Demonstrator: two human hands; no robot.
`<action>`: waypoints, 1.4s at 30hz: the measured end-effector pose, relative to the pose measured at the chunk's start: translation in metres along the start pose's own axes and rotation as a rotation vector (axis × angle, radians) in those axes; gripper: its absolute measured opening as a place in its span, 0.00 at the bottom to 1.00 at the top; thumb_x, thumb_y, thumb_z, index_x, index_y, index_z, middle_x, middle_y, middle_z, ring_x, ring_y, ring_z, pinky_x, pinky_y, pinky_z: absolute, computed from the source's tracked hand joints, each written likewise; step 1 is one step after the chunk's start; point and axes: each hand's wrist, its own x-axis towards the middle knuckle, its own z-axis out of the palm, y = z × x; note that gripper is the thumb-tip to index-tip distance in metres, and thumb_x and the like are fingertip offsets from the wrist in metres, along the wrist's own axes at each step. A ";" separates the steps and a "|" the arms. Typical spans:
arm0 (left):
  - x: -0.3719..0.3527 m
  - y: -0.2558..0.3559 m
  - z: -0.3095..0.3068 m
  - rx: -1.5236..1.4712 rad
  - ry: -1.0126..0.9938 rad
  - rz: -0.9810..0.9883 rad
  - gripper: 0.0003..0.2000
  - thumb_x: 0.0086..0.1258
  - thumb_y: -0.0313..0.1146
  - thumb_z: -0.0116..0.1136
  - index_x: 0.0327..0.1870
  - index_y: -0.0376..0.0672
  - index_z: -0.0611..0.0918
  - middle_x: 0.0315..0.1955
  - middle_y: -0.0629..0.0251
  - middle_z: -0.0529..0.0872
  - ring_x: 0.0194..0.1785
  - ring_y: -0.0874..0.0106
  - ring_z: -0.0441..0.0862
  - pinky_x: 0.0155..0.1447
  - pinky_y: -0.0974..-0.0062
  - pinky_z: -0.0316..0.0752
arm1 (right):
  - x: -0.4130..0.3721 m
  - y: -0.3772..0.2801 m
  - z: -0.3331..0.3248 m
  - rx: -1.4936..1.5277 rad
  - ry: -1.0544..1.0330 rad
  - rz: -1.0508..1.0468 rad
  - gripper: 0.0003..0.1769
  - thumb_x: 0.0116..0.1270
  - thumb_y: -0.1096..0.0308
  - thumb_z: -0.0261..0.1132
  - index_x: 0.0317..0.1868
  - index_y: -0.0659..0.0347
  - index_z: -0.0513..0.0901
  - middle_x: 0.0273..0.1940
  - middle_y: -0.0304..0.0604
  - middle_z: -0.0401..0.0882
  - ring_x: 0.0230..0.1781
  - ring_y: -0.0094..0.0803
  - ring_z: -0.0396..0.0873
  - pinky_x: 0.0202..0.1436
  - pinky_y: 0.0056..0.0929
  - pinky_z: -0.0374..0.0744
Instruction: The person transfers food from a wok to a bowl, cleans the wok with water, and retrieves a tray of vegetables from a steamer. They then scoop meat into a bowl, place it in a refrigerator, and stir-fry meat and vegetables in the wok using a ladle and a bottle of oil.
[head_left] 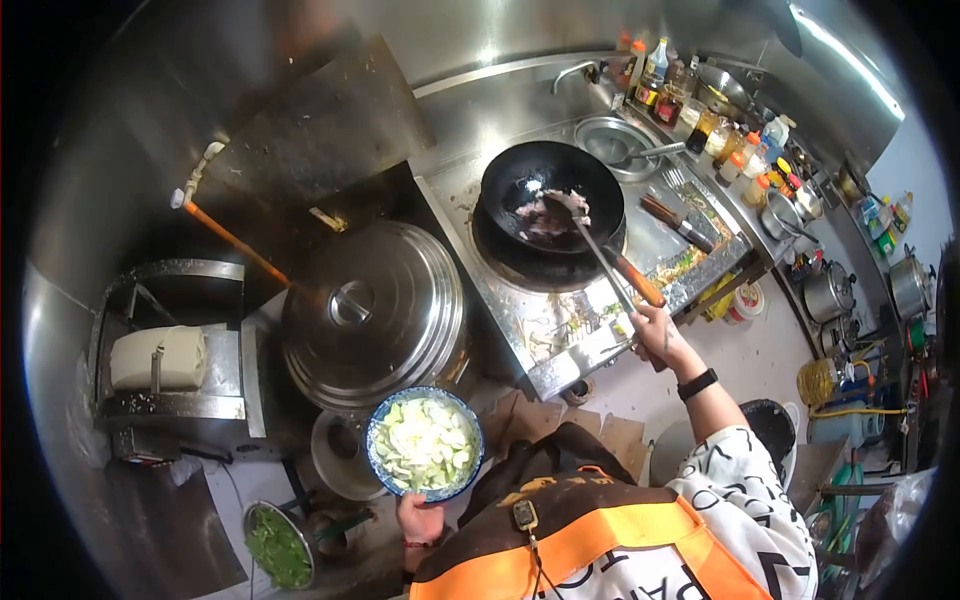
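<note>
My left hand [420, 518] grips the near rim of a blue-patterned bowl [480, 440] filled with pale green sliced vegetables [424, 443]. My right hand [657, 337] is closed round the handle of a long metal ladle [603, 258], whose head rests in the black wok [505, 180] on the stove. Pinkish-white pieces of what looks like meat [540, 217] lie in the wok around the ladle head. The wok's wooden handle [636, 277] points toward my right hand, just above it.
A large lidded steel pot [400, 300] stands left of the stove. Seasoning bottles [668, 100] line the back right shelf. A strainer [610, 140] lies behind the wok, and a brush [676, 222] to its right. Leafy greens [278, 548] fill a bowl at lower left.
</note>
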 end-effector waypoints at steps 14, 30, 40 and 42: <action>-0.003 0.000 -0.018 0.024 -0.018 -0.002 0.31 0.47 0.25 0.44 0.60 0.38 0.65 0.55 0.59 0.72 0.59 0.60 0.68 0.60 0.58 0.65 | 0.012 -0.016 0.034 0.399 -0.127 0.070 0.10 0.68 0.63 0.50 0.31 0.58 0.68 0.18 0.35 0.65 0.11 0.24 0.65 0.09 0.22 0.62; 0.017 0.004 -0.002 0.027 -0.089 -0.004 0.35 0.44 0.23 0.43 0.63 0.40 0.62 0.58 0.58 0.69 0.61 0.59 0.66 0.61 0.57 0.64 | 0.033 0.005 0.037 0.171 0.135 0.007 0.19 0.67 0.60 0.52 0.50 0.67 0.70 0.17 0.37 0.68 0.09 0.25 0.67 0.11 0.25 0.68; 0.028 0.005 0.005 0.014 -0.117 -0.096 0.34 0.45 0.23 0.44 0.62 0.39 0.63 0.58 0.59 0.69 0.61 0.59 0.66 0.63 0.57 0.62 | 0.004 0.020 0.034 -0.119 0.039 -0.164 0.14 0.67 0.63 0.50 0.37 0.67 0.73 0.14 0.37 0.67 0.09 0.25 0.69 0.12 0.26 0.68; 0.027 0.005 0.009 0.027 -0.132 -0.079 0.34 0.45 0.23 0.43 0.62 0.40 0.63 0.58 0.58 0.69 0.61 0.59 0.66 0.63 0.57 0.62 | 0.019 -0.010 0.028 0.074 0.028 -0.049 0.15 0.68 0.63 0.49 0.43 0.67 0.74 0.14 0.36 0.67 0.08 0.24 0.66 0.10 0.25 0.66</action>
